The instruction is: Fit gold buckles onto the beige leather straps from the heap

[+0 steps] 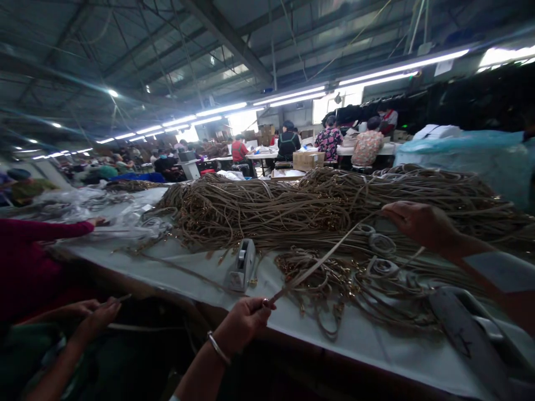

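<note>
While your left hand (244,323) pinched the near end of one strap (321,259) and your right hand (413,223) closed on its far part at the pile (334,206), it ran taut over loose loops. A hard pull could have snagged those and dragged the tape dispenser (242,266) off the table (376,345).

A large workshop hall is seen under a dark steel-trussed roof (234,39), lit by long rows of fluorescent tubes (292,96). Bright windows (334,100) are set in the far wall. Further desks (267,156) and cardboard boxes (308,160) are ranged behind.
</note>
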`<action>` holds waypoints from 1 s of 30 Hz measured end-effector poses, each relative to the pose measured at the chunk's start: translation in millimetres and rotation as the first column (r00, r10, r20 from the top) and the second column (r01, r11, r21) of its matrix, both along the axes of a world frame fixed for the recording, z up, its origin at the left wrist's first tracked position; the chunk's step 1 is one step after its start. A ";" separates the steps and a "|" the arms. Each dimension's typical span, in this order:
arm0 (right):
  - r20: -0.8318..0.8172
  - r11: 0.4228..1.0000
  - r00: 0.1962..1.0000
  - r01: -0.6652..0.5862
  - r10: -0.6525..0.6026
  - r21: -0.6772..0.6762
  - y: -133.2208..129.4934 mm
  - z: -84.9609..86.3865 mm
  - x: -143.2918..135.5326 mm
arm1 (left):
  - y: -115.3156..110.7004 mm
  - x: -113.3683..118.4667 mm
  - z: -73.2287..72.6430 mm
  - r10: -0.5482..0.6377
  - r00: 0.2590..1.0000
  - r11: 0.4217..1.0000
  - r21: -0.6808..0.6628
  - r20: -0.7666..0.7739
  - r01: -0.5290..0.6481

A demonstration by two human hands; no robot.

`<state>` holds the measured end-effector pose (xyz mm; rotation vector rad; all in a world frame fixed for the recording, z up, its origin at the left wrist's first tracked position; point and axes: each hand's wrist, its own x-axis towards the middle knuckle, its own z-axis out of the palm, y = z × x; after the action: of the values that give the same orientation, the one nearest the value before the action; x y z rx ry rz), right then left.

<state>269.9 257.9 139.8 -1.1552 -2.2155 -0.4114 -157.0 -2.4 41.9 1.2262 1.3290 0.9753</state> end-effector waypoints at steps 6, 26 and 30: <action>-0.022 0.992 1.000 0.013 -0.016 -0.126 -0.1 -16.8 -2.3 | -14.5 5.7 16.2 -0.032 0.998 0.999 -0.019 0.059 0.033; -0.717 -0.187 0.694 -0.698 0.060 -0.691 -205.2 -86.5 -186.3 | -28.6 44.3 34.6 0.004 0.771 0.848 0.410 -0.637 0.335; -0.670 -0.191 0.742 -0.660 -0.015 -0.727 -210.0 -90.7 -181.1 | -31.6 44.6 32.8 -0.139 0.872 0.946 0.198 -0.469 0.257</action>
<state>88.8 47.8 49.2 -0.8349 -1.9332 2.0521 -112.4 -34.1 74.7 1.8355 1.4169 0.7515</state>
